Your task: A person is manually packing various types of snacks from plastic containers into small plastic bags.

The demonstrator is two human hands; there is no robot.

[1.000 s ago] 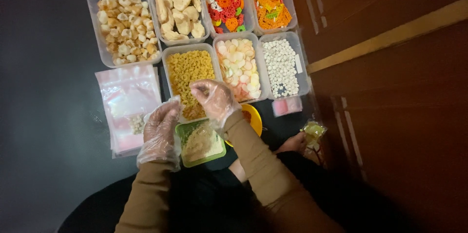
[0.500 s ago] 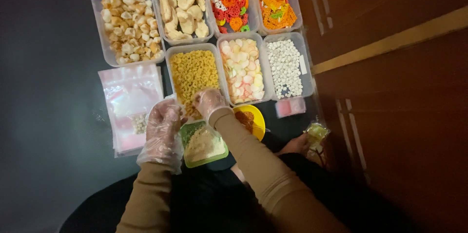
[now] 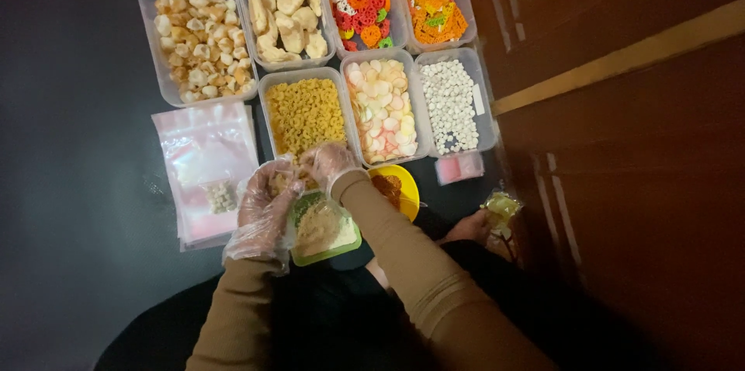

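On the dark floor, both gloved hands, left hand (image 3: 264,204) and right hand (image 3: 330,165), are meeting just below the macaroni tub (image 3: 304,116), pinching a small bag (image 3: 281,182) (light, limp, probably slippery; its rim looks the best grip).

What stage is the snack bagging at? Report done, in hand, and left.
Done: nothing filled or sealed shows. In hand: the left hand holds a small clear bag open while the right hand drops in yellow macaroni. Left: the stack of empty pouches waits, and seven tubs look full.
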